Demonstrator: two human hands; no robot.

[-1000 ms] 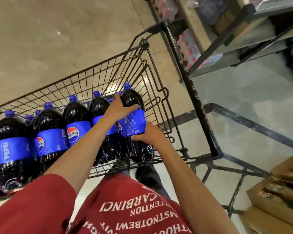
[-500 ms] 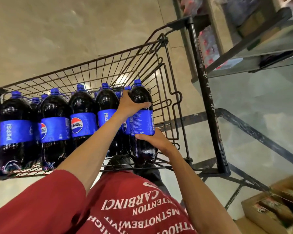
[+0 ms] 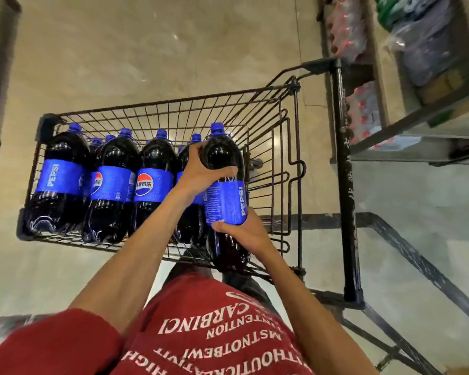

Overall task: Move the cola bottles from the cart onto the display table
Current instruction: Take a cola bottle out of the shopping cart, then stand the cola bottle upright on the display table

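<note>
two hands hold one pepsi bottle at the right end of the row in the wire cart: your left hand wraps its glossy dark shoulder, and your right hand curls round the body just under the blue label, so this looks like the lift-out. next, raise it upright over the thin metal rim and swing it toward the grey surface on your right. expect a heavy, slick, rounded plastic body, so grip firmly.

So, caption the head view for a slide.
Left hand and right hand grip the rightmost cola bottle in the cart.
</note>
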